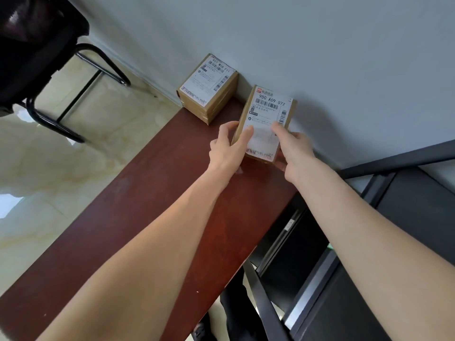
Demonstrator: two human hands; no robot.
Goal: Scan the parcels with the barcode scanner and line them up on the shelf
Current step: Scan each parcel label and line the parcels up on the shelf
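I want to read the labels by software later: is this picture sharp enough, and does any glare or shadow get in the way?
Head view: the label on the held parcel reads clearly at its large code, small print soft; both hands cover its lower part. The far parcel has a smaller, blurrier label. No glare on either; glare only on the floor. Soft shadows fall on the wall. Wide-angle tilt bends the shelf.

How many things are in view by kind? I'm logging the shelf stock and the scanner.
Cardboard parcels: 2, one resting on the red-brown shelf by the wall, one held in both hands
Barcode scanners: 0 in view
Chairs: 1
Total: 3
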